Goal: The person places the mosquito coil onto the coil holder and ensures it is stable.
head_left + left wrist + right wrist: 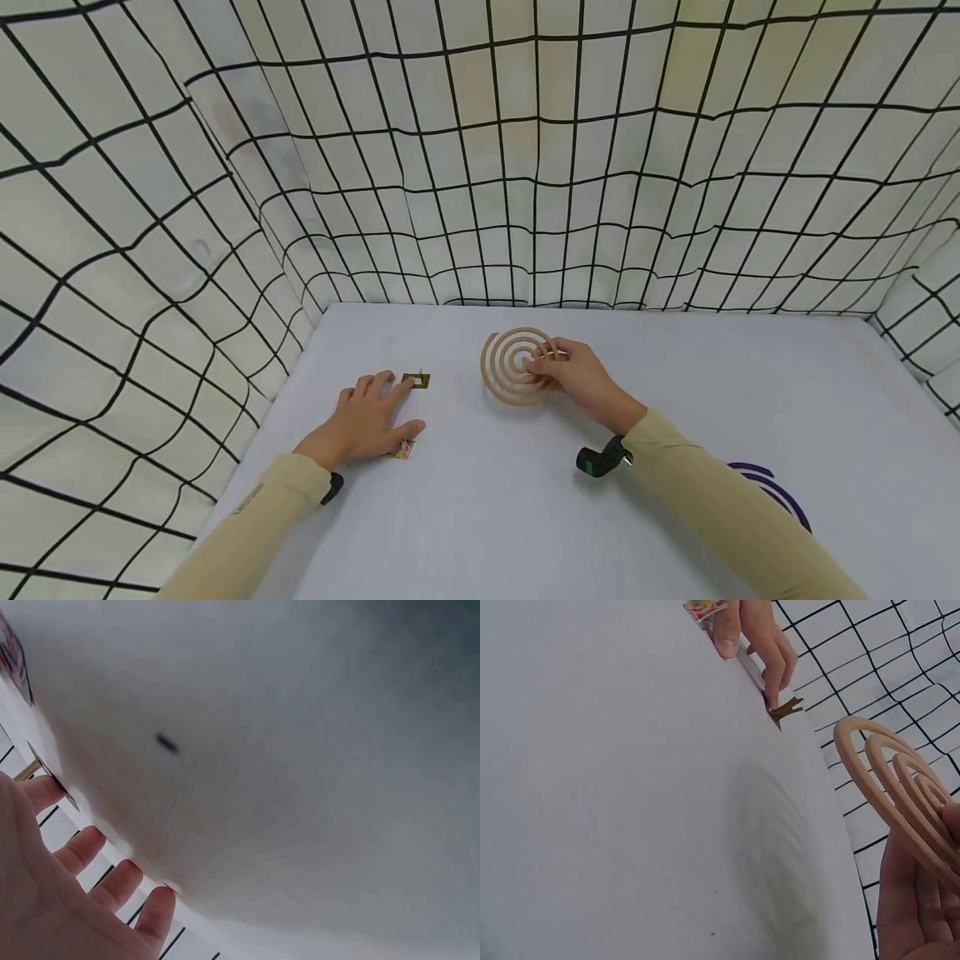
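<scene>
My right hand pinches a tan mosquito coil between thumb and fingers, held above the white table with its shadow below. My left hand lies spread, palm down, at the left of the table. Its index fingertip presses on the plate of a small brass-coloured metal coil stand, whose thin prongs stick up in the right wrist view. Beside the left thumb is a small colourful printed piece, partly hidden by the hand.
Part of a dark purple spiral shows on the table behind my right forearm, which hides the remainder. Black netting over white walls rises along the table's back and left. A small dark mark is on the white surface.
</scene>
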Motion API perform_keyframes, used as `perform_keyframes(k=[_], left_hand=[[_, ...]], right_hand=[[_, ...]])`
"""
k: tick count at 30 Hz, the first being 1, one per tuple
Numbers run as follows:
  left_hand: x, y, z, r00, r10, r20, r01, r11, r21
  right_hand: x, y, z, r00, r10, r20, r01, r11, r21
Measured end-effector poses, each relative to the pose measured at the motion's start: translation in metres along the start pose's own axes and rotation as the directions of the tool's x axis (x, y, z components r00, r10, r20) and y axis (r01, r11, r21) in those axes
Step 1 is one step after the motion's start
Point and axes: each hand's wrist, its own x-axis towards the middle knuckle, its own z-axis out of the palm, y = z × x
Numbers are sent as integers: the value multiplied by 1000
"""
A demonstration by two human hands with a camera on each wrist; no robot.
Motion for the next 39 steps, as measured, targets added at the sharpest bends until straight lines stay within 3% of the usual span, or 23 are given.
perform_keyframes(k=[7,14,25,39], left_hand=[[-2,-1,2,999,-37,1,37,999,1],[-6,-2,-2,1000,-27,3,27,999,-16],[-1,-2,1,1000,5,-11,-5,1000,-17],[1,-1,4,1000,-3,3,3,999,-32]], right_hand=[[3,-4,6,1000,1,16,0,999,-51],[5,0,13,1000,7,22,-6,999,-51],[1,-4,19,1000,4,20,-5,1000,4],[5,0,28,1000,4,11,-4,999,36]])
